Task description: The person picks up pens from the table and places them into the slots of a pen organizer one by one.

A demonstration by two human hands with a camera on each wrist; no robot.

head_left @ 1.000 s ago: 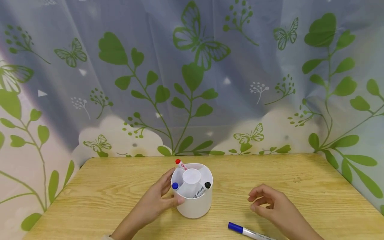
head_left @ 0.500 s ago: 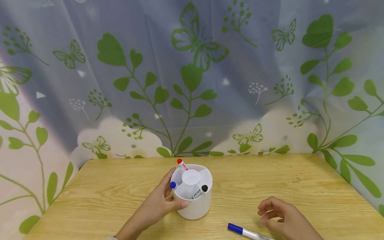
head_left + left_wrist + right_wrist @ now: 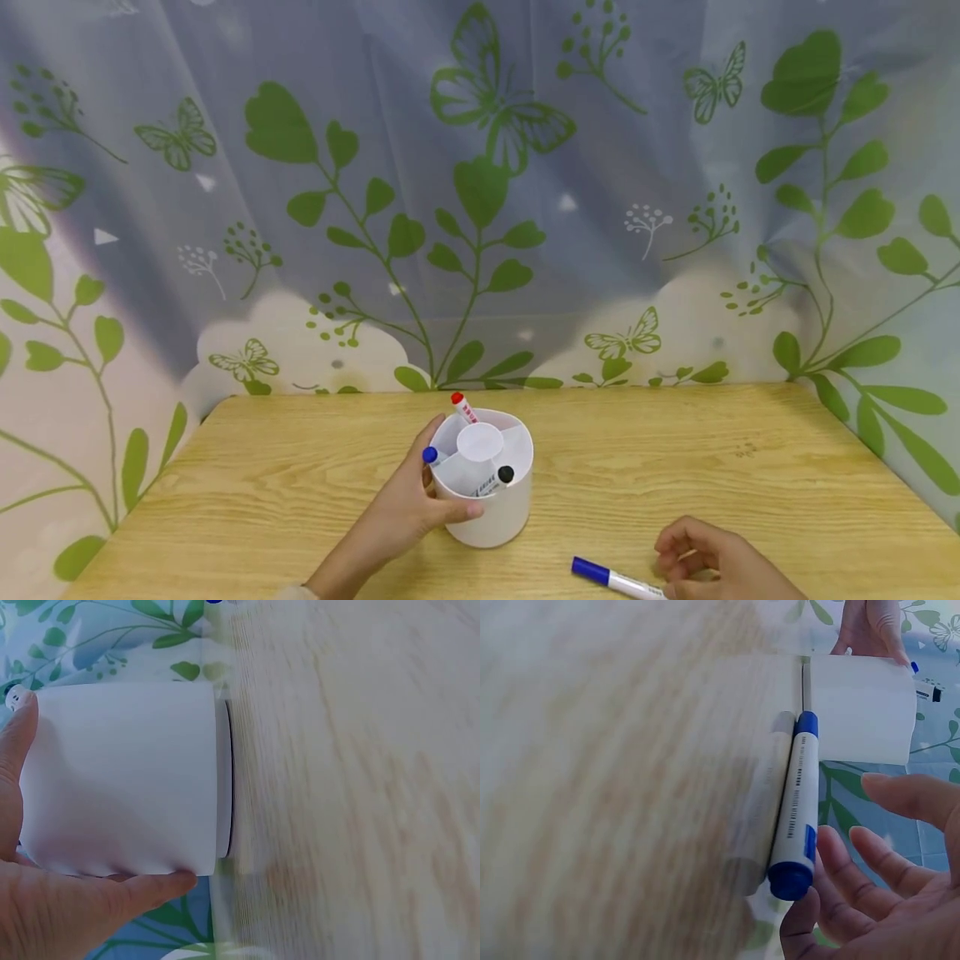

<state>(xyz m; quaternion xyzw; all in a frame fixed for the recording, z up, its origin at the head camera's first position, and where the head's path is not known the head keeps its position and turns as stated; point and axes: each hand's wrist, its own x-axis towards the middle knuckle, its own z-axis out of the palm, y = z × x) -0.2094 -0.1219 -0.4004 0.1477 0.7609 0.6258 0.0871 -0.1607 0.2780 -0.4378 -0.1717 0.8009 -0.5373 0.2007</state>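
My left hand grips a white round pen holder standing on the table, thumb across its front and fingers round its left side. Inside the holder's divided compartments lean a red-tipped marker, a blue-tipped marker and a black-tipped marker. A white marker with a blue cap lies on the tabletop, front right of the holder. My right hand, loosely curled and holding nothing, is beside this marker's near end. In the right wrist view its fingertips are right at the blue end.
The wooden table reaches back to a hanging curtain printed with green leaves and butterflies, which also runs along both sides.
My left hand has turned the pen holder a little clockwise as seen from above, shifting the markers inside. My right hand has moved right and nearer to me, toward the lying marker's near end.
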